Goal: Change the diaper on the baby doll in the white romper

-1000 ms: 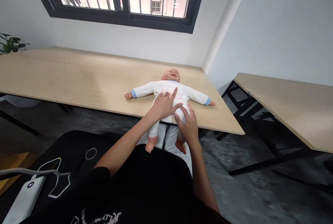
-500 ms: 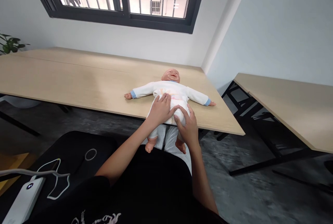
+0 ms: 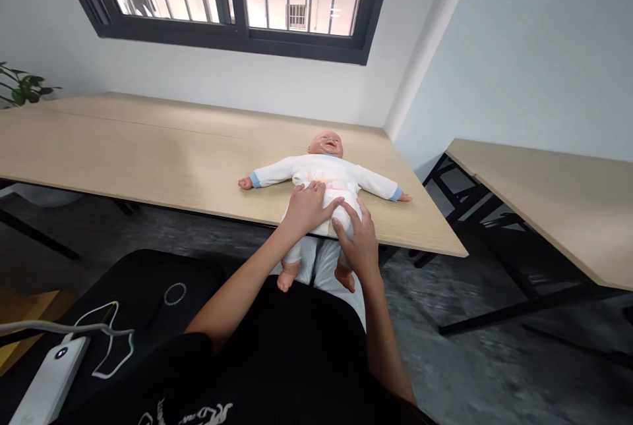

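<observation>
A baby doll (image 3: 324,171) lies on its back on the wooden table (image 3: 148,155), arms stretched out to both sides. It wears a white long-sleeved top with blue cuffs and white bottoms. Its lower legs hang over the table's front edge, bare feet above my lap. My left hand (image 3: 307,209) rests over the doll's waist and hip, fingers slightly bent and nothing lifted in them. Round the doll's other hip and thigh curves my right hand (image 3: 360,240), thumb on the inner side and fingers on the outer. My hands hide part of the bottoms.
A second table (image 3: 554,201) stands to the right, across a gap. On the black seat (image 3: 143,293) at my left lie a white power bank (image 3: 52,379) with a cable and a beaded bracelet (image 3: 175,293). A barred window (image 3: 297,3) is behind the table.
The fingers of my left hand have drawn back slightly and bent more at the doll's waist. My right hand stays about where it was. The view has shifted a little.
</observation>
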The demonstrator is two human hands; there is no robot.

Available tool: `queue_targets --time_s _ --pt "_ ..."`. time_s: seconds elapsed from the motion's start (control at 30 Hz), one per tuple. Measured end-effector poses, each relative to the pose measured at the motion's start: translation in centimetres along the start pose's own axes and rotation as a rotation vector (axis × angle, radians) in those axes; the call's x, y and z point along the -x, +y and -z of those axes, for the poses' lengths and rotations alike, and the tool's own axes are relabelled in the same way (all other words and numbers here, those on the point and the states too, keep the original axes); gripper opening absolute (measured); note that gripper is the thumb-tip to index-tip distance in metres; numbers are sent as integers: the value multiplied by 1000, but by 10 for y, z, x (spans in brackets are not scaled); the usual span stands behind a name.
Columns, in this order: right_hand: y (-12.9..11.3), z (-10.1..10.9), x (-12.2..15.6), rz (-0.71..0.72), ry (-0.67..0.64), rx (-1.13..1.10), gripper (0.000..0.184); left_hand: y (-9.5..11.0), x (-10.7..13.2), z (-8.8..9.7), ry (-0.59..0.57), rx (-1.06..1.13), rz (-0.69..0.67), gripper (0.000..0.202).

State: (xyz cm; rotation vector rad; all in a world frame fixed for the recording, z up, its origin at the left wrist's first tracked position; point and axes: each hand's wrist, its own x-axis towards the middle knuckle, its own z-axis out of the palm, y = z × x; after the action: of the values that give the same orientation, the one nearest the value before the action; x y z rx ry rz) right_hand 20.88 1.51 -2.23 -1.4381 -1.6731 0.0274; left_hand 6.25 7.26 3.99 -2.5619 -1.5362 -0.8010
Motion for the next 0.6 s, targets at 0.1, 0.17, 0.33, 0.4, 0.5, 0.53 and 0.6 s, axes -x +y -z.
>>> queue_targets --time_s 0.1,0.17,0.33,0.4,0.5,0.53,0.6 --pt "-1 -2 -1 0 -9 -1 53 -3 -7 8 -53 29 94 57" --pt "-2 -2 -1 -4 -14 -11 53 -9 -10 10 -66 103 145 60" --pt "-6 3 -1 -41 -54 -90 57 -30 1 3 39 555 40 47" --pt "-3 7 -3 -67 -72 -173 66 -37 7 -2 140 721 35 44" --pt "9 10 -15 -196 -49 -370 85 -44 11 -10 378 786 156 38" --pt "15 9 -21 -263 -36 -449 88 -47 11 -12 450 764 220 35" --pt "26 7 -34 -371 -47 -606 85 -53 8 -18 510 735 376 33"
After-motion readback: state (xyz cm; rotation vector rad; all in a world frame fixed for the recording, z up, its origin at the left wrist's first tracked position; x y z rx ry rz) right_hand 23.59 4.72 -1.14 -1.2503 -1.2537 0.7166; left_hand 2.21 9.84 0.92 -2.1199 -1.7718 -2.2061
